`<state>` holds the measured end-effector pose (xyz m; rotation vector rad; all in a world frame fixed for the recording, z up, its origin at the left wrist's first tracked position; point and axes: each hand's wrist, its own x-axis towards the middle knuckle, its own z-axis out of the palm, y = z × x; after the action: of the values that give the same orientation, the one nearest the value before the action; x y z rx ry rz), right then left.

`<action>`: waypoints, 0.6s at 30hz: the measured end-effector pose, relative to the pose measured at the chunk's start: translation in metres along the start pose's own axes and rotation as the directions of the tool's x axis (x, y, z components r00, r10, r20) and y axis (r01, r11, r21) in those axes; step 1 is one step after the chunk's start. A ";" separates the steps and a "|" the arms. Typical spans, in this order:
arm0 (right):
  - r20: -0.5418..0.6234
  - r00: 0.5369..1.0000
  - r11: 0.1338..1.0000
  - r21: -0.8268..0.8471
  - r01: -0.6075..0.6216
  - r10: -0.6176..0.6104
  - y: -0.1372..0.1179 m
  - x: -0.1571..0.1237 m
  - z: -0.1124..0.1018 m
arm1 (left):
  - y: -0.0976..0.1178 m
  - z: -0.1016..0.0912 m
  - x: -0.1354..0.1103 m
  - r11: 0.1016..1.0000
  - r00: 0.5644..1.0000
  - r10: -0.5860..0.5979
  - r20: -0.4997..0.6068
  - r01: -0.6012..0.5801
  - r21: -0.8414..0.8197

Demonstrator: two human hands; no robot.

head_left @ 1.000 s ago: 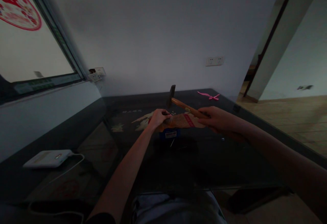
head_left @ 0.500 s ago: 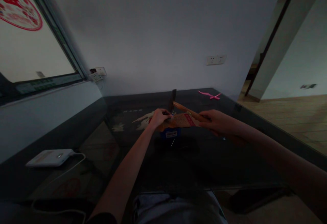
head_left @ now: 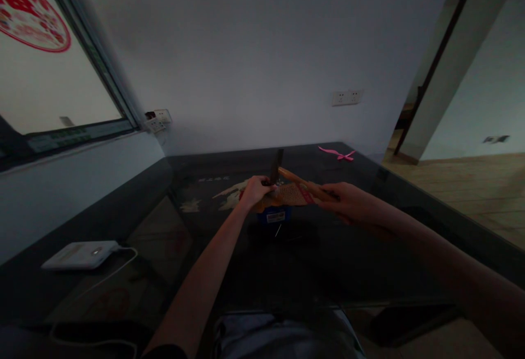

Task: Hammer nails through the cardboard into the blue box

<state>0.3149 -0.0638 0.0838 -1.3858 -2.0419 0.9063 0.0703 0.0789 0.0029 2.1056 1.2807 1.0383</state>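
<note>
My right hand point(head_left: 348, 204) is wrapped round the wooden handle of a hammer point(head_left: 292, 176); its dark head hangs just above my left fingers. My left hand point(head_left: 255, 189) is closed in a pinch at the left end of a flat wooden piece point(head_left: 289, 195) with a red stripe. What the pinch holds is too small to make out. The wooden piece lies across a small blue box point(head_left: 274, 215) on the dark glass table point(head_left: 328, 260).
A white device point(head_left: 80, 254) with a white cable point(head_left: 106, 277) lies at the table's left. A pink ribbon point(head_left: 337, 154) lies at the far right corner. Wall sockets point(head_left: 346, 97) sit behind; wooden floor and a doorway open to the right.
The hammer head has come down from well above the wooden piece to just above my left fingers. My left hand stays pinched in place.
</note>
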 end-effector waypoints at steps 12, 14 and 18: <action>-0.268 0.959 0.878 0.476 0.048 0.093 0.035 -0.014 0.052 | 0.007 -0.008 -0.003 0.989 0.991 0.134 0.019 -0.132 -0.067; -0.290 0.953 0.826 0.557 0.091 0.090 0.047 -0.012 0.060 | 0.012 -0.012 -0.006 0.979 0.982 0.186 -0.037 -0.188 -0.082; -0.316 0.946 0.699 0.693 0.176 0.075 0.057 -0.011 0.063 | 0.035 -0.023 -0.032 0.948 0.915 0.316 -0.249 -0.312 0.059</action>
<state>0.3068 -0.0747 -0.0008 -0.9378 -1.2393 1.1877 0.0624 0.0345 0.0302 2.3002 1.0833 1.4824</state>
